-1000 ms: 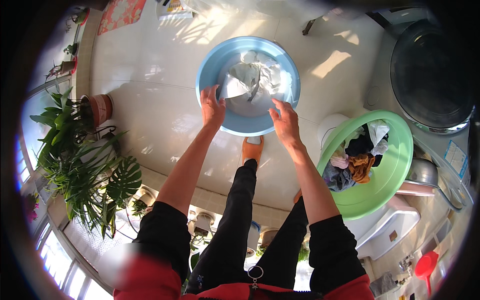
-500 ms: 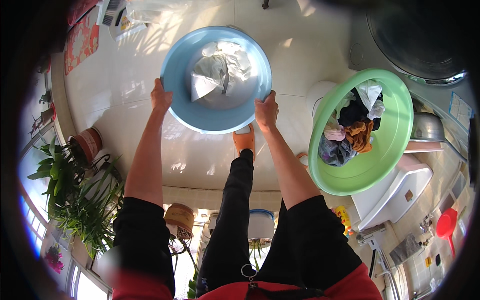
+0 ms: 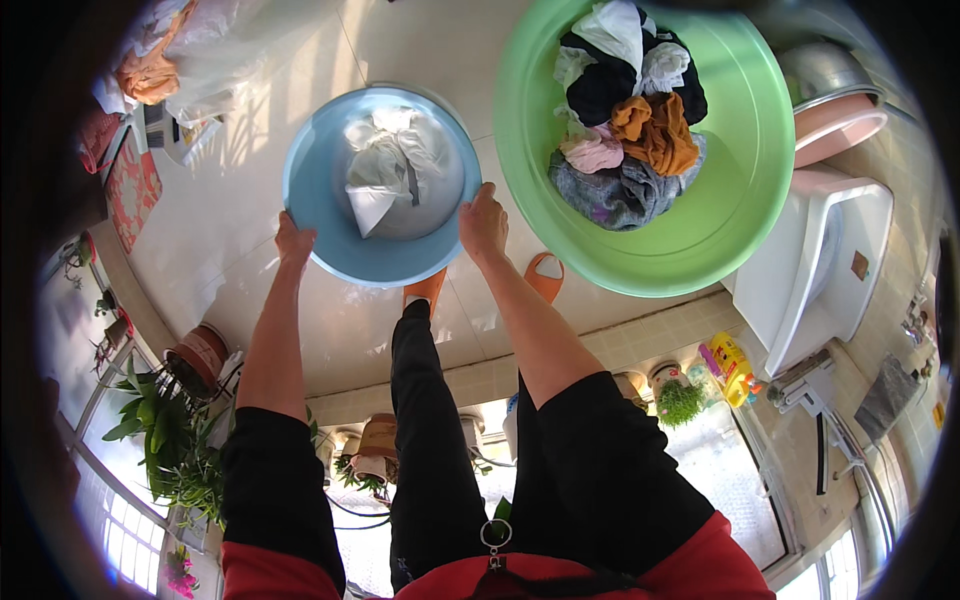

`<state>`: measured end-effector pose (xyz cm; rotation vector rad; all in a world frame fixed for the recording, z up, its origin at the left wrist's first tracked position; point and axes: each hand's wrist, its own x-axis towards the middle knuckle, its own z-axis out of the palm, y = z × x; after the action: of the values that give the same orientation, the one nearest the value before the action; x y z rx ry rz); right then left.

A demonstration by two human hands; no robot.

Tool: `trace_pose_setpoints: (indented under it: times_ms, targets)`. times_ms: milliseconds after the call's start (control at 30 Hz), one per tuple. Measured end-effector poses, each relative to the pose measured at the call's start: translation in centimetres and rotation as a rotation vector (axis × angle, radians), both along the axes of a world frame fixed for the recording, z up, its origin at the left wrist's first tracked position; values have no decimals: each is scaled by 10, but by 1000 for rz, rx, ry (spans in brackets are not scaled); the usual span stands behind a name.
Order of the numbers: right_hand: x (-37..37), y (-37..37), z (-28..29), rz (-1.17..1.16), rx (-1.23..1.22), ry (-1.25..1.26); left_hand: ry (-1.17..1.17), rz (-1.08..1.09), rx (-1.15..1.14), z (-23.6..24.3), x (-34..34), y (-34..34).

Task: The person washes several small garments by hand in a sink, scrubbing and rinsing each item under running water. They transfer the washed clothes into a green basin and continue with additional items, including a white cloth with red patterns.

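Note:
My left hand [image 3: 294,242] grips the left rim of a round blue basin [image 3: 335,255], and my right hand [image 3: 483,222] is closed on its right rim. Inside it lies crumpled white cloth [image 3: 385,155], with what looks like water around it, though I cannot be sure. Just to the right, beyond my right hand, a larger green basin [image 3: 740,220] holds a heap of white, black, rust, pink and grey clothes [image 3: 660,140].
Orange slippers [image 3: 543,280] show below the basins. At the right are a white sink [image 3: 800,290], a pink basin [image 3: 840,135] and a metal bowl [image 3: 822,70]. Potted plants [image 3: 195,360] stand along the wall and windows; plastic bags [image 3: 200,90] lie at upper left.
My hands, open at first, closed on the blue basin's rim. The view has shifted: that basin now sits further left, and the green basin looks larger and higher up in the picture.

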<state>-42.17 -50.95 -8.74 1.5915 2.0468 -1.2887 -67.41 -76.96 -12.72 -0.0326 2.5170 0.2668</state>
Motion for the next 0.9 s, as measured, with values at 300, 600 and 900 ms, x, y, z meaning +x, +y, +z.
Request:
trace_pose_setpoints:
  times_ms: [300, 600, 900]
  targets:
    - [155, -2, 0, -176, 57, -32, -48, -200, 199, -13, 129, 13]
    - [311, 30, 0, -161, -18, -95, -385, 145, 139, 34, 295, 60]
    - [459, 92, 4, -260, -81, -144, -370, 92, 139, 68, 428, 156]
